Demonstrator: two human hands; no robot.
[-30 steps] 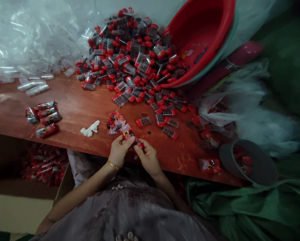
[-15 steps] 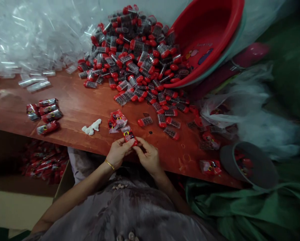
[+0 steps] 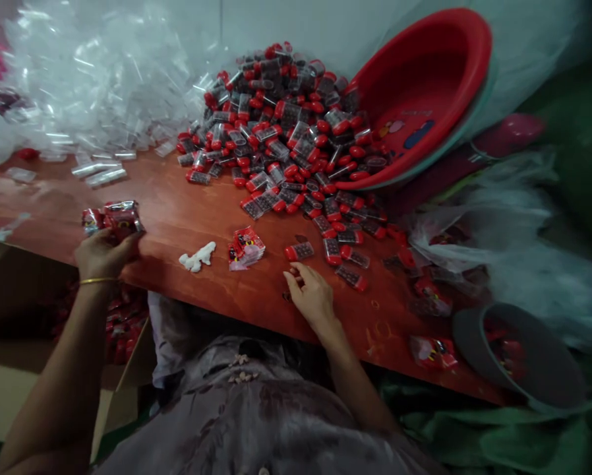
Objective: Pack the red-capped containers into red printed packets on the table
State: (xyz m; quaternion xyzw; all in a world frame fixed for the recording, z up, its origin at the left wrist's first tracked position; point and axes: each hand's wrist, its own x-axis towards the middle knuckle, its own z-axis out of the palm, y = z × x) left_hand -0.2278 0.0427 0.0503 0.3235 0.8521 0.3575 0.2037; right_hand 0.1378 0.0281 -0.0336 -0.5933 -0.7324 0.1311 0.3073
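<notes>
My left hand (image 3: 101,254) is at the table's left front edge, its fingers closed round a shiny red wrapped container among similar wrapped containers (image 3: 122,214). The fingers partly cover them, so I cannot tell how many it grips. My right hand (image 3: 312,293) is just above the table, fingers curled but apart, with nothing visible in it. Just beyond its fingertips lies a clear container with a red cap (image 3: 300,251), dark pieces inside. Between the hands lie a small stack of printed red sleeves (image 3: 246,249) and a lump of white putty-like material (image 3: 198,256).
A big heap of red-capped containers (image 3: 286,132) fills the back of the table (image 3: 162,191). A red basin (image 3: 424,86) leans at its right. Clear plastic tubes (image 3: 98,79) pile up at back left. A grey bowl (image 3: 518,356) stands at right, a cardboard box (image 3: 122,369) below left.
The two hands have parted. My left hand has moved left to the wrapped containers, my right hand slightly right toward a loose red-capped container. The view has shifted a little to the left.
</notes>
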